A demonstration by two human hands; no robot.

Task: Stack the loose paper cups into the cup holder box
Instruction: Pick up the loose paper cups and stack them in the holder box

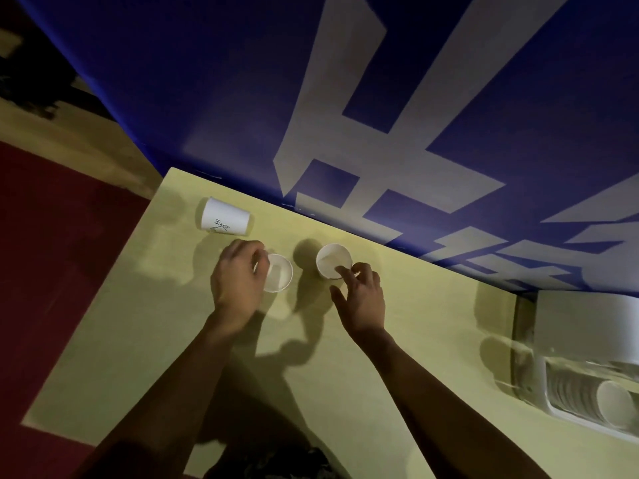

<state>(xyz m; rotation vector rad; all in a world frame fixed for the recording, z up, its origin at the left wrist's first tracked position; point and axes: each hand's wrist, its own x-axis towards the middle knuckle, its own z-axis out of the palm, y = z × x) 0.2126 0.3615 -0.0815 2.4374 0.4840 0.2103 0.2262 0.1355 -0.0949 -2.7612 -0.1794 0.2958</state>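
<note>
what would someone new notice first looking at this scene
Two bare forearms reach over a yellow-green table, the left hand and right hand each pinching the rim of an upright white paper cup. A third cup lies on its side at the far left corner, and a big blue banner with pale lettering fills the background.

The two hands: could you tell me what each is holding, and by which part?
The left hand grips one upright cup by its rim; the right hand pinches another cup at its near rim.
</note>
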